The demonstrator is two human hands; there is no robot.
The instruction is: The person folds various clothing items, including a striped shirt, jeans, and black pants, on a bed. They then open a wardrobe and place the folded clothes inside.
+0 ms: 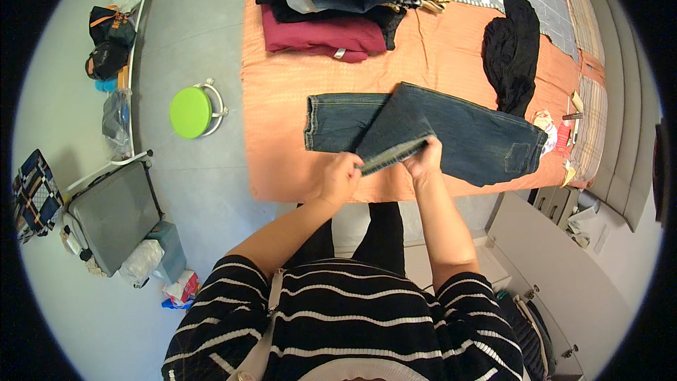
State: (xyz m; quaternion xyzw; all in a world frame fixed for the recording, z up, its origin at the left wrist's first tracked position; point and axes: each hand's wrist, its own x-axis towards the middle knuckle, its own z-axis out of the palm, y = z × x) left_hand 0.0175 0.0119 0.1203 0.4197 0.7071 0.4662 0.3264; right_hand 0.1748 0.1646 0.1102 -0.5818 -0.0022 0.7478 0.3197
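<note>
Clearly, left hand (342, 176) and right hand (425, 161) pinch 1 jeans hem (395, 155); orange bedcover (275, 120) spreads leftward to its edge.

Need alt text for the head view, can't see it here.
The left hand and right hand hold the hem of one leg of blue jeans over an orange bedspread; beyond lie a clothes stack and, to the right, a black garment.

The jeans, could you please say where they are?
In the head view, the jeans lie centre-right on the bed, one hem held by the left hand and right hand.
</note>
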